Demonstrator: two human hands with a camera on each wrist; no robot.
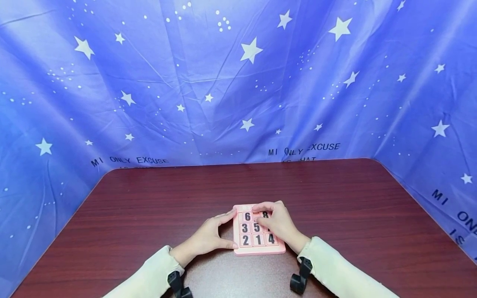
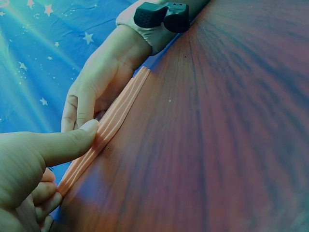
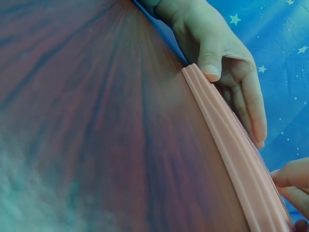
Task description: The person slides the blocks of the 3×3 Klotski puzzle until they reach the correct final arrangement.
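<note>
Your left hand (image 1: 204,237), spread, steadies the pink board (image 1: 257,251); your right hand (image 1: 282,225) covers some number tiles (image 1: 258,239), can't tell if pinching. Visible digits unordered, so likely unfinished.

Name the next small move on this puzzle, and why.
The right hand should probably nudge the 6 tile left, squarely above the 3 tile: a small gap shows at its left, the thumb is to its right, and the left hand grips the frame.

Pink board (image 3: 236,150) on wooden table (image 3: 120,121), fingers (image 3: 293,175) at its edges
</note>
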